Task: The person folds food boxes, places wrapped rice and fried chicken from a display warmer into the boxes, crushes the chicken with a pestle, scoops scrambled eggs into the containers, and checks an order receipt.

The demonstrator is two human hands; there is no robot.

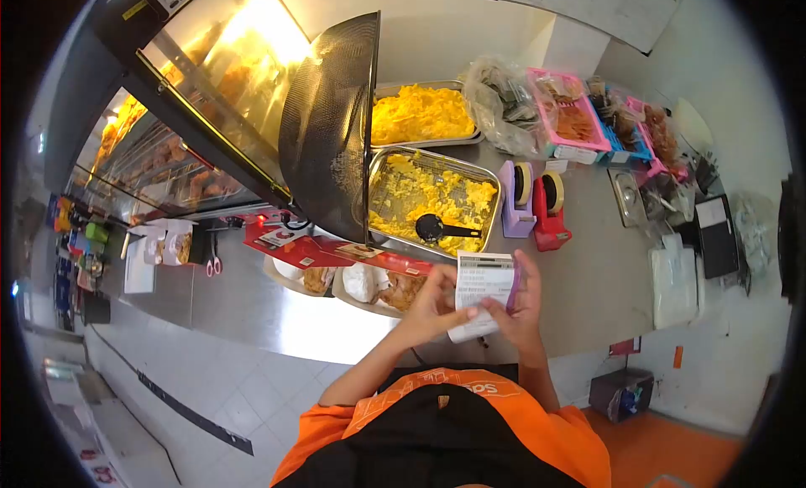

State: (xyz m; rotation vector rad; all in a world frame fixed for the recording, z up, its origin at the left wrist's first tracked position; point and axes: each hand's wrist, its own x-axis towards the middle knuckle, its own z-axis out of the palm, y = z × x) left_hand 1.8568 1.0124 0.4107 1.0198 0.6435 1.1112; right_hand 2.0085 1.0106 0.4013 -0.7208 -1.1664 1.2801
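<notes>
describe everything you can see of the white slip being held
The white slip looks like thin paper, with dark bands near the top and rows of print too small to read. A purple strip shows along its right edge. The left hand and right hand hold it, slightly tilted, over the counter's front edge.

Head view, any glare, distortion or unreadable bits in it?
In the head view, the lit cabinet window is blown out near its top; also in the head view, white glare on the metal counter, fisheye bending with dark corners, and fine print on the paper slip too small to read.
</notes>
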